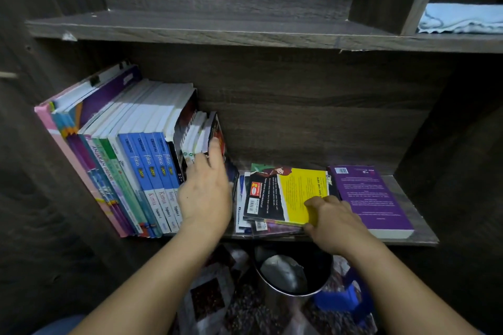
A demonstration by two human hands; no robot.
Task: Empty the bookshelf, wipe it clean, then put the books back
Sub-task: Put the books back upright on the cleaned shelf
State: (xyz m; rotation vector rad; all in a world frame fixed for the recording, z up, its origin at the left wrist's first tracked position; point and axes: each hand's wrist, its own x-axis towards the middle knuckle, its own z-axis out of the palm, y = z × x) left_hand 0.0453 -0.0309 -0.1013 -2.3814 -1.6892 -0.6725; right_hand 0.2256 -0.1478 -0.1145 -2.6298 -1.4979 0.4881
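Observation:
A dark wooden bookshelf [419, 236] holds a row of upright books [136, 144] leaning to the left. My left hand [206, 190] rests with straight fingers against the small books at the right end of that row. Right of it lies a flat stack of books topped by a yellow and black book [288, 190]. My right hand [334, 223] grips the near edge of that yellow book, thumb under and fingers curled on top. A purple book [373, 198] lies flat at the right end of the shelf.
The upper shelf board [190, 24] is bare. A light blue cloth [462, 19] lies in the upper right compartment. Below the shelf on a patterned floor stand a round metal bin [291, 275] and a blue object [345, 296].

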